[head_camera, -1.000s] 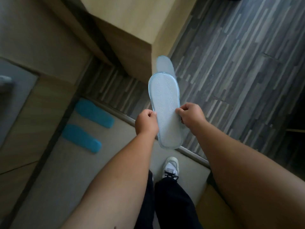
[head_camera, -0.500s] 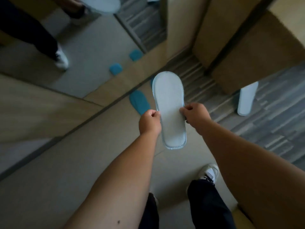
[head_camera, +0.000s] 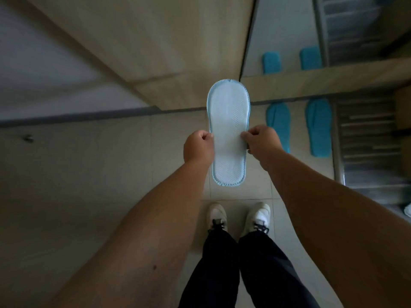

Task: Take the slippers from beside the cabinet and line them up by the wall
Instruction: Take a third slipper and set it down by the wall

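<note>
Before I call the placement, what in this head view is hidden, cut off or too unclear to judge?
- Upper face of the pale white slipper with blue stitched rim: only its sole faces the camera.
- Fingers of the left hand and right hand: partly curled behind the slipper.
- Right teal slipper on the floor and left teal slipper: blurred, detail unreadable.
- White object at the right edge: cut off by the frame.

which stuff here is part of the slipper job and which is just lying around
Job:
pale slipper, held sole-up by left hand and right hand
two blue slippers lying by the wall

Lying about:
small dark object on the floor
white item at right edge
</note>
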A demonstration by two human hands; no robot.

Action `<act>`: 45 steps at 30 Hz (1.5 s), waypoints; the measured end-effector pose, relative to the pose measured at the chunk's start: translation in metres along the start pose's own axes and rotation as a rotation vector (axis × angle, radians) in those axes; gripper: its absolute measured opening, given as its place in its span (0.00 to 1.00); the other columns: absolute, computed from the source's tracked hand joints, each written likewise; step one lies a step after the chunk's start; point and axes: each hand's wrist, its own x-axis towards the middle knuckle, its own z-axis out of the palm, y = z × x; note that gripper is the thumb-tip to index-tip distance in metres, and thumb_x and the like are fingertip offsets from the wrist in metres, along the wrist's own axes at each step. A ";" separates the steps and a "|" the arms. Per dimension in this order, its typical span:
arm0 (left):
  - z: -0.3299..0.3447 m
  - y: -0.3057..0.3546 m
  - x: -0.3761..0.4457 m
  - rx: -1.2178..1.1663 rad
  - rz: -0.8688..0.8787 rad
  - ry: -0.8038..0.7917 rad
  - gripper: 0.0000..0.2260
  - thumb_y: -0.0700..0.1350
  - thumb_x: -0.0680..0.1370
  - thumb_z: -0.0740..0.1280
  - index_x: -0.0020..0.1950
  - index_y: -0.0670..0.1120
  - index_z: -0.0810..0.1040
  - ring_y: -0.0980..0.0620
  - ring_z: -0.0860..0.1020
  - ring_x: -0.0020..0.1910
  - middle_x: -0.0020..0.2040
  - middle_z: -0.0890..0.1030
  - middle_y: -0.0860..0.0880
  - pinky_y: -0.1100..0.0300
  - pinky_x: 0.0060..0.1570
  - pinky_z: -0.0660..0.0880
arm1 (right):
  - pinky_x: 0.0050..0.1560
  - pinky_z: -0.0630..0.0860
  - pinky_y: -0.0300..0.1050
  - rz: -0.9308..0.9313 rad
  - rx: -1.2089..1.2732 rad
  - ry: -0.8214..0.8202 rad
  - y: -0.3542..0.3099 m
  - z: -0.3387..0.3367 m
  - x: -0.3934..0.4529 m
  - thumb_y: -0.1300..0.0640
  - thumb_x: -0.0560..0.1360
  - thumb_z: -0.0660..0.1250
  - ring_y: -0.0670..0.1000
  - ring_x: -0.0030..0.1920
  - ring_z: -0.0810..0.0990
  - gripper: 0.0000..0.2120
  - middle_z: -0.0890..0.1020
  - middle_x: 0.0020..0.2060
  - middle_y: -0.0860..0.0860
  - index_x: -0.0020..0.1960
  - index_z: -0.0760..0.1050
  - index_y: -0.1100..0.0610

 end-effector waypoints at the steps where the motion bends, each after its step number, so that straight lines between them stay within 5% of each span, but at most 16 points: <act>1: -0.007 -0.009 0.005 -0.013 -0.017 0.021 0.08 0.46 0.77 0.64 0.43 0.44 0.79 0.43 0.79 0.44 0.44 0.83 0.44 0.55 0.43 0.73 | 0.45 0.80 0.57 -0.003 -0.018 -0.021 -0.004 0.012 0.002 0.54 0.74 0.68 0.60 0.40 0.81 0.08 0.83 0.42 0.60 0.43 0.78 0.59; 8: -0.041 -0.058 0.029 -0.083 -0.087 0.125 0.09 0.47 0.77 0.64 0.42 0.43 0.78 0.44 0.79 0.43 0.41 0.81 0.46 0.56 0.42 0.73 | 0.46 0.81 0.57 -0.035 -0.097 -0.104 -0.020 0.079 0.010 0.54 0.74 0.68 0.57 0.38 0.80 0.07 0.83 0.38 0.58 0.39 0.76 0.56; 15: -0.074 -0.095 0.057 -0.105 -0.114 0.120 0.08 0.47 0.78 0.63 0.43 0.45 0.79 0.46 0.79 0.42 0.43 0.82 0.46 0.58 0.41 0.72 | 0.43 0.81 0.51 -0.049 -0.042 -0.093 -0.032 0.138 0.009 0.55 0.75 0.66 0.55 0.43 0.81 0.04 0.81 0.41 0.52 0.48 0.76 0.55; 20: -0.090 -0.116 0.089 0.004 -0.008 0.059 0.10 0.49 0.77 0.64 0.50 0.44 0.81 0.44 0.79 0.47 0.48 0.83 0.44 0.60 0.41 0.68 | 0.39 0.78 0.48 -0.109 -0.105 0.100 -0.043 0.180 0.003 0.55 0.76 0.63 0.51 0.39 0.78 0.02 0.78 0.37 0.48 0.45 0.73 0.53; 23: -0.103 -0.127 0.106 0.000 0.122 -0.032 0.17 0.52 0.77 0.65 0.62 0.44 0.77 0.46 0.78 0.55 0.58 0.80 0.45 0.59 0.53 0.72 | 0.39 0.76 0.50 -0.116 -0.129 0.263 -0.051 0.215 -0.007 0.55 0.76 0.61 0.55 0.39 0.78 0.04 0.78 0.37 0.50 0.45 0.71 0.56; 25: -0.111 -0.129 0.114 -0.135 0.136 -0.151 0.17 0.52 0.77 0.65 0.61 0.45 0.78 0.47 0.80 0.55 0.56 0.82 0.45 0.53 0.58 0.75 | 0.38 0.70 0.47 -0.145 -0.162 0.305 -0.053 0.240 -0.013 0.55 0.77 0.61 0.54 0.37 0.75 0.05 0.78 0.42 0.54 0.44 0.69 0.56; 28: -0.114 -0.135 0.124 -0.304 0.105 -0.259 0.13 0.51 0.77 0.65 0.56 0.47 0.81 0.48 0.82 0.51 0.51 0.84 0.46 0.49 0.56 0.78 | 0.38 0.70 0.46 -0.259 -0.236 0.251 -0.048 0.275 -0.021 0.55 0.79 0.60 0.50 0.36 0.74 0.05 0.77 0.49 0.54 0.47 0.71 0.56; 33: -0.108 -0.162 0.143 -0.435 -0.031 -0.262 0.12 0.47 0.80 0.62 0.60 0.46 0.79 0.54 0.83 0.45 0.51 0.83 0.50 0.62 0.43 0.81 | 0.46 0.71 0.40 -0.455 -0.322 0.176 -0.023 0.291 -0.016 0.64 0.77 0.62 0.56 0.47 0.80 0.11 0.78 0.55 0.55 0.56 0.79 0.60; 37: -0.089 -0.179 0.159 -0.528 -0.110 -0.300 0.09 0.45 0.81 0.59 0.53 0.48 0.79 0.52 0.83 0.47 0.50 0.83 0.49 0.59 0.45 0.81 | 0.58 0.75 0.48 -0.265 -0.189 0.263 0.001 0.270 0.021 0.60 0.79 0.59 0.55 0.56 0.78 0.14 0.75 0.62 0.55 0.62 0.76 0.60; 40: -0.065 -0.187 0.174 -0.572 -0.110 -0.341 0.09 0.44 0.81 0.60 0.47 0.49 0.79 0.48 0.83 0.47 0.49 0.83 0.46 0.55 0.46 0.81 | 0.60 0.75 0.53 -0.035 -0.068 0.121 0.015 0.256 0.065 0.55 0.79 0.60 0.55 0.57 0.78 0.18 0.77 0.61 0.55 0.68 0.71 0.57; 45: -0.016 -0.210 0.211 -0.510 -0.158 -0.299 0.06 0.44 0.79 0.63 0.46 0.47 0.79 0.47 0.84 0.44 0.46 0.83 0.44 0.54 0.43 0.81 | 0.48 0.81 0.53 -0.001 -0.016 -0.007 0.037 0.253 0.132 0.54 0.76 0.65 0.53 0.44 0.81 0.06 0.83 0.45 0.52 0.51 0.78 0.53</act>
